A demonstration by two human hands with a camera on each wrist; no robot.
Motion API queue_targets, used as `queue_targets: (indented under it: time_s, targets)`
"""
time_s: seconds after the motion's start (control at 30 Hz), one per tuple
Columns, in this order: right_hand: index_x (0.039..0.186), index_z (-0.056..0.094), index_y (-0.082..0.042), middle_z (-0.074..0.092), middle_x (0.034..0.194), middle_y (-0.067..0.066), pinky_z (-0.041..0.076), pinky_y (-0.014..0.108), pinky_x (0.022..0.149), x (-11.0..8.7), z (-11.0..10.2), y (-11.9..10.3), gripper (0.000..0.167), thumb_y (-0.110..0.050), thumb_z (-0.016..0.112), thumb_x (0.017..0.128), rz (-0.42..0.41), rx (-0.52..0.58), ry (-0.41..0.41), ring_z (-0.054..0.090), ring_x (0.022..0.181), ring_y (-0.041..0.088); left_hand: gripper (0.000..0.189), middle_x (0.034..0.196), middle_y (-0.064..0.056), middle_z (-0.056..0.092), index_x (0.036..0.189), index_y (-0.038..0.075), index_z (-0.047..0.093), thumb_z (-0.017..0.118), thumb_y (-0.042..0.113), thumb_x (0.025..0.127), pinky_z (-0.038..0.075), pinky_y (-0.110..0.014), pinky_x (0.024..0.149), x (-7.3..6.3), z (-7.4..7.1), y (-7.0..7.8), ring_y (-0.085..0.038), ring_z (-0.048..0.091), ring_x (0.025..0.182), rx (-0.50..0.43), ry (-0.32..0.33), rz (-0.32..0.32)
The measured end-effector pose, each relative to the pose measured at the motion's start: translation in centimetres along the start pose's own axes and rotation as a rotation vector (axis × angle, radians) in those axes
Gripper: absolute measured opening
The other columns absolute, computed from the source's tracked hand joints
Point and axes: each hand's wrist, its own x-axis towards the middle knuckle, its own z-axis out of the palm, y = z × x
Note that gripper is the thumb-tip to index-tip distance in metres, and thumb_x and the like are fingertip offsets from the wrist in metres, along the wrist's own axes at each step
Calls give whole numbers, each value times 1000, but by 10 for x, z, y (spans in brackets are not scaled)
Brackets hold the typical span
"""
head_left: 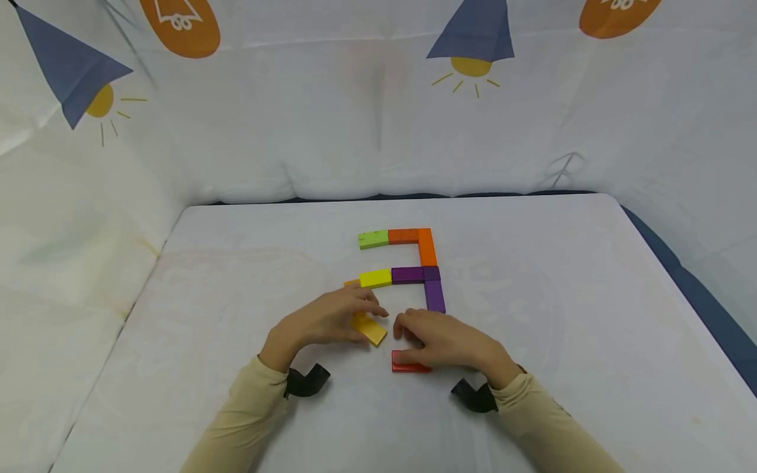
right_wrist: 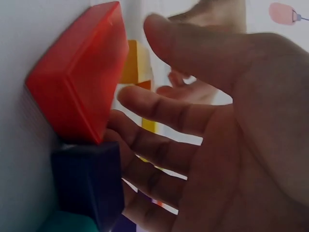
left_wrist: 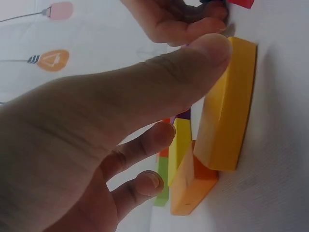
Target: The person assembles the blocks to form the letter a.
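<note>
Evidently left hand (head_left: 334, 318) wide at yellow block (left_wrist: 227, 111); right hand (head_left: 452, 339) wide beside red block (right_wrist: 84, 77); lamp-printed curtain (head_left: 296, 118).

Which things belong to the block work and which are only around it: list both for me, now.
Likely part of the job: left hand, right hand, golden block, red block, orange blocks, green block, bright yellow block, purple blocks, dark blue block, teal block.

Likely just surroundings: white tabletop, printed cloth, black wrist mounts.
</note>
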Motion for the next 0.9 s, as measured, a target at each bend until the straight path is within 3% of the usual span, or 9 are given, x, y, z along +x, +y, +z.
queue_targets:
  time_s: [0.37, 0.9]
  targets:
    - [99, 58, -18, 52, 79, -4, 40, 23, 59, -7, -4, 3, 35, -44, 72, 79, -33, -45, -62, 47, 68, 7, 37, 105, 3, 60, 110, 13, 68, 79, 25, 77, 44, -26, 91, 5, 5, 1, -12, 51, 99, 7, -65, -2]
    - [98, 54, -20, 50, 79, -8, 39, 23, 61, -9, -5, 0, 36, -37, 77, 75, -34, -102, -103, 46, 69, 6, 29, 102, 4, 60, 106, 14, 68, 77, 21, 79, 44, -27, 90, 7, 7, -1, -13, 51, 96, 5, -53, -39]
